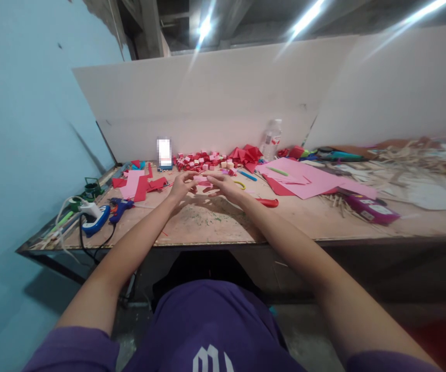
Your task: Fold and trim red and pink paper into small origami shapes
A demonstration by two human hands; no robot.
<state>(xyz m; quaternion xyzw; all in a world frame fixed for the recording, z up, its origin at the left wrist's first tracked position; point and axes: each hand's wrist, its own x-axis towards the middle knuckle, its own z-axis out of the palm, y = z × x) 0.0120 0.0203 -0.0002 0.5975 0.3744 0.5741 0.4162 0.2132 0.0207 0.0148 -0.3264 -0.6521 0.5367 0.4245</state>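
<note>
Both my hands are raised a little above the middle of the table [192,232]. Between them is a small piece of pink paper [203,180]. My left hand [183,187] has its fingers curled in, with the tips at the paper's left end. From the other side, my right hand [225,187] pinches the paper's right end, its lower fingers loosely bent. The fingers partly cover the paper, so its exact folded shape is hard to make out. Just beyond the hands lies a heap of small red and pink paper cubes [203,161].
Left are red and pink paper pieces [132,183], a blue glue gun [121,208] and a power strip [96,221]. Right are a red-handled tool [267,202], pink sheets [308,181], a plastic bottle [272,139] and a purple box [372,208]. A lit phone [164,153] stands at the back.
</note>
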